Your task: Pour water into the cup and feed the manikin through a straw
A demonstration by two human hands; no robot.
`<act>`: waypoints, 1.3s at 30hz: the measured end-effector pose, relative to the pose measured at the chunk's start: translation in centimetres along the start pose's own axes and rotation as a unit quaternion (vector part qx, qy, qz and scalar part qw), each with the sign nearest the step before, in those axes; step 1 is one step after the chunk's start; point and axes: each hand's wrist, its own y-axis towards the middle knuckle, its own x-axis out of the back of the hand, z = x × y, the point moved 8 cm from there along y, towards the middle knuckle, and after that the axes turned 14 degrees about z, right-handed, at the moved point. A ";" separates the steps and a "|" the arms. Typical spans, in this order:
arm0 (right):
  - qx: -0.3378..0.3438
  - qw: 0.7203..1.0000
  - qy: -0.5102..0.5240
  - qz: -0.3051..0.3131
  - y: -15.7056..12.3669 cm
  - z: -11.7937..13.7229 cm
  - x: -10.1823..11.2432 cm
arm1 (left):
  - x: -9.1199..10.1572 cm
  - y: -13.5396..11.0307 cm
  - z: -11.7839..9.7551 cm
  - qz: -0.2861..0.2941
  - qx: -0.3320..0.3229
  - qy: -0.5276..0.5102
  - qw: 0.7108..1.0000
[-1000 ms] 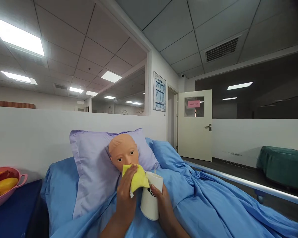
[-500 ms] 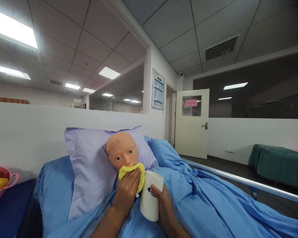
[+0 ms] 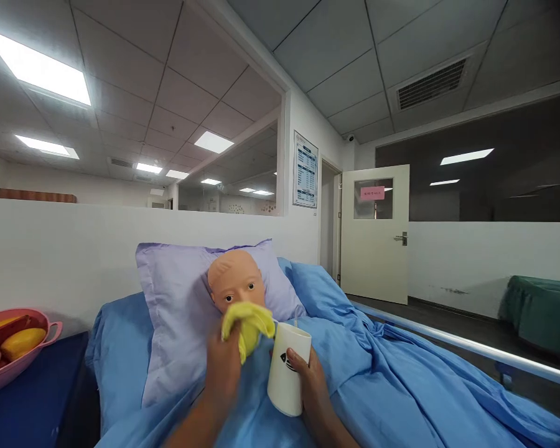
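Observation:
A mannequin head [image 3: 236, 277] rests on a lilac pillow [image 3: 168, 311], its lower face hidden behind a yellow cloth [image 3: 249, 320]. My left hand [image 3: 224, 354], somewhat blurred, is closed on that cloth, which hangs bunched in front of the mannequin's mouth and chin; whether it touches them I cannot tell. With my right hand [image 3: 310, 376] I grip a white cup [image 3: 284, 386] bearing a black mark. The cup is slightly tilted, and what looks like a clear straw [image 3: 295, 322] shows above its rim. Blue bedding [image 3: 378, 373] lies under and around both hands.
At the left, a pink basket [image 3: 16, 379] with fruit stands on a dark blue surface [image 3: 37, 410]. A metal bed rail [image 3: 448, 342] runs along the right side. Beyond it are an open door [image 3: 376, 261] and a green-covered piece of furniture [image 3: 541, 317].
My left hand has drawn the cloth back from the mannequin's mouth, and its fingers have turned from lying flat to gripping. My right hand still holds the cup. The view has shifted left.

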 end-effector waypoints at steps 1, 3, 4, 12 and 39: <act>0.001 1.000 0.000 0.004 -0.1 0.1 -0.2 | 0.6 0.4 -1.7 -0.053 0.008 -0.044 0.998; 0.008 1.000 0.002 0.015 -0.1 0.3 -0.5 | 2.0 1.0 -5.9 -0.157 -0.061 -0.078 0.983; 0.014 1.000 0.004 0.018 -0.2 0.4 -0.6 | 2.4 1.2 -7.7 -0.189 -0.110 -0.063 0.974; 0.026 1.000 0.008 -0.004 0.1 0.3 -0.3 | -6.7 1.1 -7.4 0.138 -0.476 0.515 0.699; 0.089 0.995 0.010 0.048 -0.1 2.1 -1.8 | -7.3 -2.0 -0.6 0.095 -0.468 0.640 0.601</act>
